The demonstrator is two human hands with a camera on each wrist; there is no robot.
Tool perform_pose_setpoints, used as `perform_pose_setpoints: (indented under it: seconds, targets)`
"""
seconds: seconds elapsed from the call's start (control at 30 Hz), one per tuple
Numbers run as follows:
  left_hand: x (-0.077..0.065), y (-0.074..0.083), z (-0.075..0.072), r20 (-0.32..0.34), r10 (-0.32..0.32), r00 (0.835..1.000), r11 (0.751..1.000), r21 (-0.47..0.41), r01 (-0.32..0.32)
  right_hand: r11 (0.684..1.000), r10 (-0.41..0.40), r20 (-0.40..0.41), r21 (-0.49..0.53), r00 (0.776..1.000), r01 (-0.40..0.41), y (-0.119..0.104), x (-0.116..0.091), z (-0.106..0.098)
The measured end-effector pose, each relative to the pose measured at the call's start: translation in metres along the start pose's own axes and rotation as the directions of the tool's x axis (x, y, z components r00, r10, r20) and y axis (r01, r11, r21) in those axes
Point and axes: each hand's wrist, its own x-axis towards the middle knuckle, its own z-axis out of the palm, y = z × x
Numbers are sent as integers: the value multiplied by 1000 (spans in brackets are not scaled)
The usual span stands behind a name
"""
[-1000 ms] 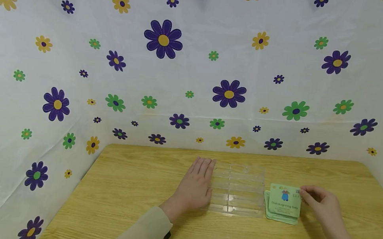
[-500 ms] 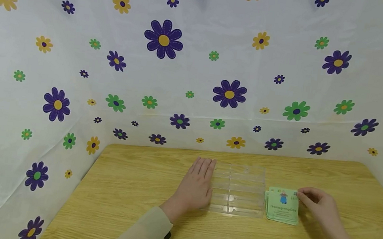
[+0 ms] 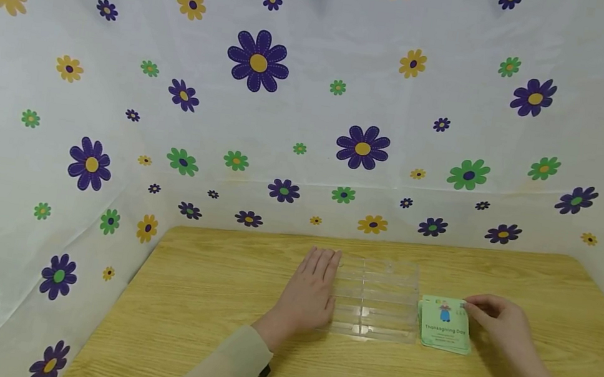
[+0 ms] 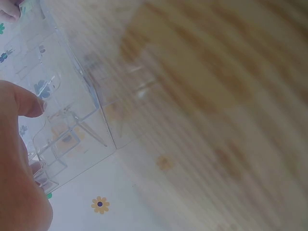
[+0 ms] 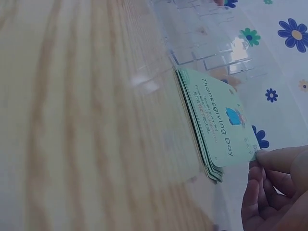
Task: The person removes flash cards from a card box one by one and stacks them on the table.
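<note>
On the table, a clear plastic rack [image 3: 381,299] with stepped compartments stands mid-table. My left hand [image 3: 308,293] lies against its left side with fingers extended; in the left wrist view the thumb [image 4: 31,107] touches the clear plastic. To the right of the rack sits a pile of green cards [image 5: 192,127]. The top card [image 3: 444,332] reads "Thanksgiving Day" and shows a small figure in blue. My right hand [image 3: 498,319] pinches that card at its upper right corner between thumb and index finger, the other fingers curled beneath.
The wooden table [image 3: 196,314] spreads out on both sides and in front. Behind it and at its sides hangs a white cloth [image 3: 312,108] printed with purple, yellow and green flowers.
The top card has come down and slightly left, now lining up over the pile, with my right hand moving along. My left hand and the rack have stayed in place.
</note>
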Motion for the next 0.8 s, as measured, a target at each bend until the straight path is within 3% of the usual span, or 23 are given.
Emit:
perform_pose_setpoints:
  seconds: [0.8]
  targets:
    - [0, 1, -1, -5, -6, 1000, 1000, -8, 6, 999, 47, 13, 16, 999, -48, 4, 8, 4]
